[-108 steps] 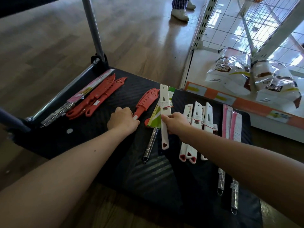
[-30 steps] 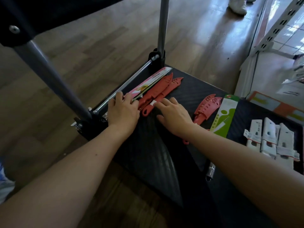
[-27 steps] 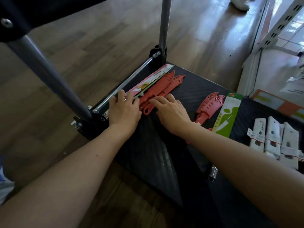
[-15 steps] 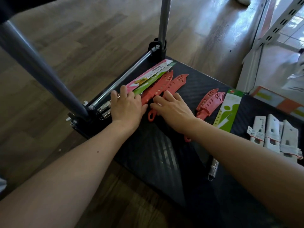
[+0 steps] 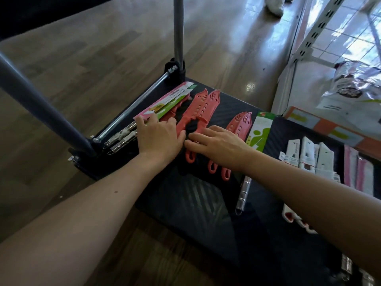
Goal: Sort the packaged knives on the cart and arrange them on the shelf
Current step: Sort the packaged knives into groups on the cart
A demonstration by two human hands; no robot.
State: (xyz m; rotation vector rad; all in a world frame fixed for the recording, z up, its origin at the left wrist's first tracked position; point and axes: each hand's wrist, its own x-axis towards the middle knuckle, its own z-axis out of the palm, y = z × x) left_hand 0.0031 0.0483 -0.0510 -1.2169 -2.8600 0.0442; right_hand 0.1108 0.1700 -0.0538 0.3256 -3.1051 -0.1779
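Red-sheathed knives (image 5: 203,106) touch left hand (image 5: 159,139) and right hand (image 5: 221,146) on cart (image 5: 206,203).

the red sheathed pair (image 5: 199,109) slides over under the right hand (image 5: 218,143), away from the carded knives (image 5: 165,102) beneath the left hand (image 5: 158,139).
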